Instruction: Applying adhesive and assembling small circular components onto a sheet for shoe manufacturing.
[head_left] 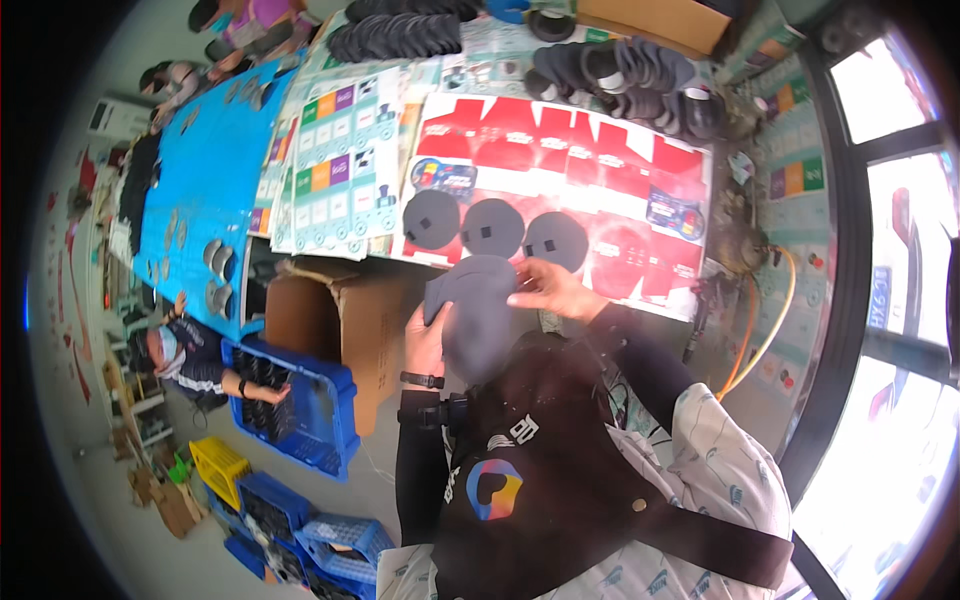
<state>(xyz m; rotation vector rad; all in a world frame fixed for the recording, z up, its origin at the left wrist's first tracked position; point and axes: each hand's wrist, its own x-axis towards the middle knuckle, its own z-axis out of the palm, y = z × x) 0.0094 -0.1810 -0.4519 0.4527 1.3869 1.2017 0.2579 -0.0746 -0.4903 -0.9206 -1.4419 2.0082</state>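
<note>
In front of my chest I hold a dark grey, soft-looking rounded piece (pixel 482 315), its lower part blurred. My left hand (pixel 426 338) is closed on its left edge, and the fingers behind it are hidden. At the upper right edge, my right hand (pixel 555 290) pinches with thumb and fingertips against the piece. Just beyond, three flat dark grey discs lie in a row on the table: a left disc (pixel 431 219), a middle disc (pixel 492 228) and a right disc (pixel 556 241). Each has a small black patch.
Red and white printed sheets (pixel 560 150) cover the table under the discs. Stacks of dark grey pieces (pixel 610 75) stand along the back. An open cardboard box (pixel 370 330) is left of my hands. Further left, a person reaches into a blue crate (pixel 345 400). A yellow hose (pixel 775 330) hangs right.
</note>
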